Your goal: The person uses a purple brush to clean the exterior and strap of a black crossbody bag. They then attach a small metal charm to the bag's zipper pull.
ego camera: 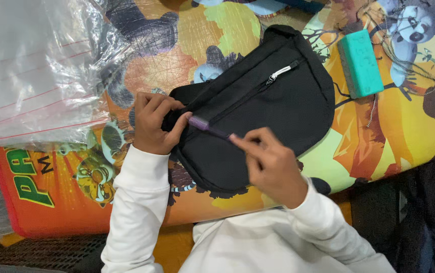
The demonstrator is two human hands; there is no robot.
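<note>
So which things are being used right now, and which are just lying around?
In use:
- black bag, pinched by the left hand
- purple brush, held by the right hand

Lying about:
- teal block
- clear plastic bags
- cartoon mat underneath

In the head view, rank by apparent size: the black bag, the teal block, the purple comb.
1. black bag
2. teal block
3. purple comb, partly hidden by the right hand, so its full length is unsure.

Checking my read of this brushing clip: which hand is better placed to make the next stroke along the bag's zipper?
Likely the right hand: it holds the purple brush, bristles already on the black bag. The left hand pinches the bag's end, steadying it.
</note>
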